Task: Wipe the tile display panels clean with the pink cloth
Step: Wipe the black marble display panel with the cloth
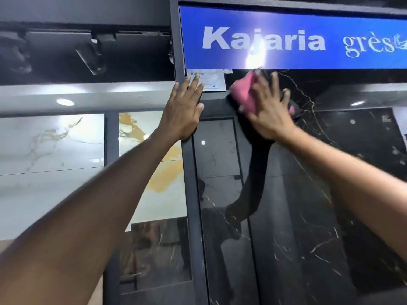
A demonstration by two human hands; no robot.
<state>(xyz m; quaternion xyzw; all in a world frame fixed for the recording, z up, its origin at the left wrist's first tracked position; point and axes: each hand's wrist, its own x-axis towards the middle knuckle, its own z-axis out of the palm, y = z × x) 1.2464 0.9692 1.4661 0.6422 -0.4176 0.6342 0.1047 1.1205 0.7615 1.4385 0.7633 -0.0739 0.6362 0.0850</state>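
A glossy black tile panel (pixel 308 205) with thin gold veins stands upright in front of me. My right hand (pixel 267 106) is spread flat near the panel's top and presses the pink cloth (pixel 244 91) against the tile. The cloth bunches out to the left of the fingers, and a small bit shows at the right. My left hand (pixel 184 111) lies flat with straight fingers on the dark frame (pixel 193 194) at the panel's left edge, its fingertips touching a small grey label (pixel 214 81).
A blue sign (pixel 286 38) with white lettering runs across the top above the panel. White marble tile panels (pixel 50 150) with gold veining stand further back on the left. Black track lights (pixel 90 56) hang from the dark ceiling at upper left.
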